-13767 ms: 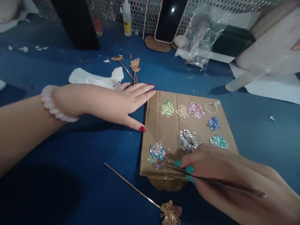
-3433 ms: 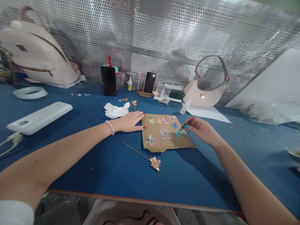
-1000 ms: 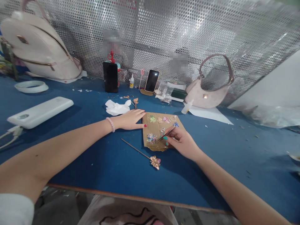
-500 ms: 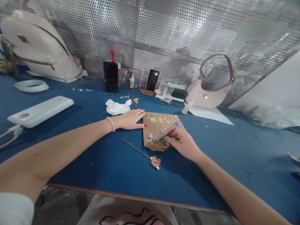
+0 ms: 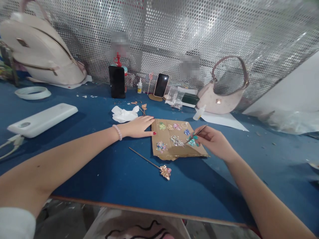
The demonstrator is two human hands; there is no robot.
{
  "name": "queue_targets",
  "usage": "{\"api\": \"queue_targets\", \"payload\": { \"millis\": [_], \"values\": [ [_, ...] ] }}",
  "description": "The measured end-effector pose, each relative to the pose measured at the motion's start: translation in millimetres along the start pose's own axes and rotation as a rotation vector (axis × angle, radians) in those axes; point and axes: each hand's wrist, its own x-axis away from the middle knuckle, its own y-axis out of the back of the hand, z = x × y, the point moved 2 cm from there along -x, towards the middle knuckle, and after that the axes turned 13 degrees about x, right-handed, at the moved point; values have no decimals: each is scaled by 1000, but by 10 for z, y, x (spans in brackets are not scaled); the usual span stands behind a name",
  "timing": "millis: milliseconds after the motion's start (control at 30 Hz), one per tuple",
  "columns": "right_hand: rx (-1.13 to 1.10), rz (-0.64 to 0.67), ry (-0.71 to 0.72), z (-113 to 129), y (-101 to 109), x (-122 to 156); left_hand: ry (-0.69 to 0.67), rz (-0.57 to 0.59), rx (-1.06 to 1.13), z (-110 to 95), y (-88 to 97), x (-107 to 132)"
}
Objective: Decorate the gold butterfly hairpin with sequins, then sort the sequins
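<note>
My right hand (image 5: 211,141) pinches a pair of tweezers (image 5: 196,133), tips pointing down and left at a silvery pile of rhinestones (image 5: 177,140). Under it lies a piece of brown cardboard (image 5: 170,153) with several small heaps of coloured rhinestones, among them a multicoloured heap (image 5: 161,146) and a blue one (image 5: 186,132). My left hand (image 5: 138,126) rests flat, fingers stretched out, its fingertips at the cardboard's left edge. In front of the cardboard a hair stick (image 5: 144,159) with a gold flower-like end (image 5: 165,172) lies on the blue table.
Behind my left hand are a crumpled white tissue (image 5: 125,114) and another gold ornament (image 5: 144,107). Further back stand two phones (image 5: 117,82), a small glue bottle (image 5: 139,86) and a pink handbag (image 5: 221,99). A white power bank (image 5: 45,119) and a backpack (image 5: 42,49) are left.
My right hand has moved right with the tweezers, from near the multicoloured heap to the silvery pile, uncovering more of the cardboard. My left hand has stayed in place.
</note>
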Motion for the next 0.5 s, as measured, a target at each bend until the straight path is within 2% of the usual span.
{"api": "queue_targets", "payload": {
  "millis": [167, 333, 500],
  "values": [
    [23, 8, -37, -198, 217, -43, 7, 12, 5, 9, 1, 6],
    [28, 48, -77, -231, 219, -53, -5, 11, 8, 51, -18, 4],
    [54, 28, -54, -199, 228, -49, -10, 4, 13, 42, -15, 5]
  ]
}}
